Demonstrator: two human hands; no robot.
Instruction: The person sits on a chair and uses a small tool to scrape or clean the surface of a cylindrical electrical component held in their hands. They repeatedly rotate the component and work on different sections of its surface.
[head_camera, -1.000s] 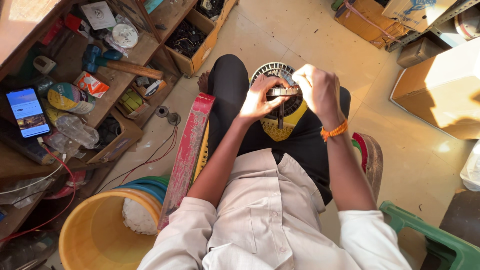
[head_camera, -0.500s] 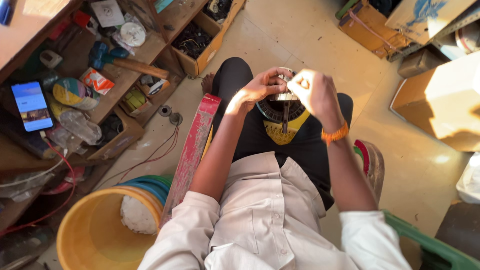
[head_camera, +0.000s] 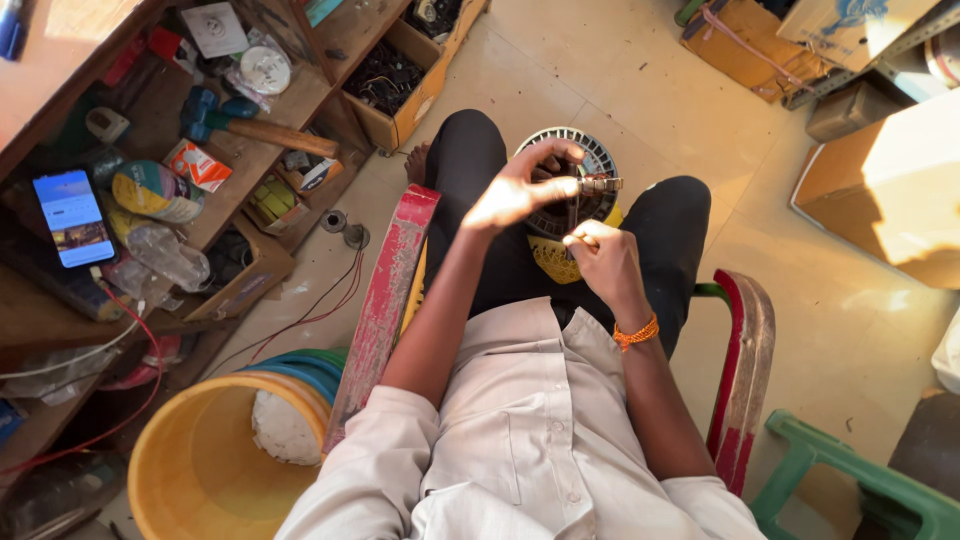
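I sit on a red chair (head_camera: 385, 290) with a round ribbed fan motor (head_camera: 600, 165) and a yellow part (head_camera: 550, 260) resting between my knees. My left hand (head_camera: 520, 190) is raised above the motor and pinches a small metal tool or bolt (head_camera: 598, 185) that sticks out to the right. My right hand (head_camera: 605, 260), with an orange band (head_camera: 636, 334) on its wrist, is lower, in front of the motor, its fingers curled on what looks like a thin dark wire or rod running up toward the tool.
A wooden shelf unit (head_camera: 290, 105) at the left holds a lit phone (head_camera: 73, 218), a blue-headed hammer (head_camera: 255, 128), packets and boxes of parts. Stacked buckets (head_camera: 195, 470) stand at my left. Cardboard boxes (head_camera: 880, 195) sit at the right, a green stool (head_camera: 870, 485) at the lower right.
My right hand has dropped from beside the left hand to lower, in front of the motor. The left hand stays raised with the small metal tool. The camera has shifted slightly.
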